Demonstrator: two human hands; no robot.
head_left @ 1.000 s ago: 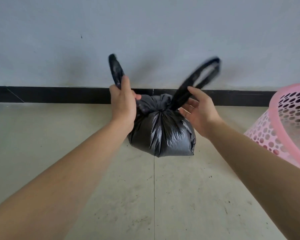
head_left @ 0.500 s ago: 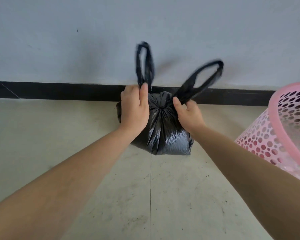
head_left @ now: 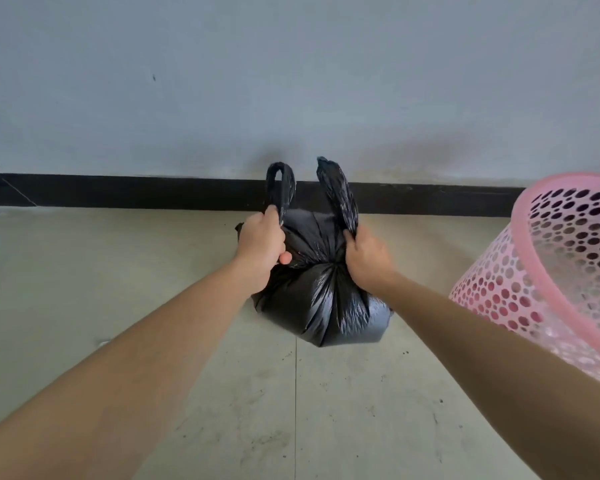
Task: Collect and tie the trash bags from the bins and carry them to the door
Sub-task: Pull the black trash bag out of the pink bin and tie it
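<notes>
The grip of the left hand [head_left: 262, 245] curled tight round one black handle loop [head_left: 281, 188], that of the right hand [head_left: 366, 258] round the other. The loops, splayed wide a half-second before, now stood upright and near together, so the knot [head_left: 333, 263] seemed nearly cinched. The crinkled black plastic trash bag [head_left: 323, 303] bulged below, between both grips.

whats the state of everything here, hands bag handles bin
left hand, grips the left handle at its base
right hand, grips the right handle at its base
trash bag, bulging, neck gathered tight
left handle, upright loop
right handle, upright, twisted
pink bin, tilted, no liner visible
</notes>
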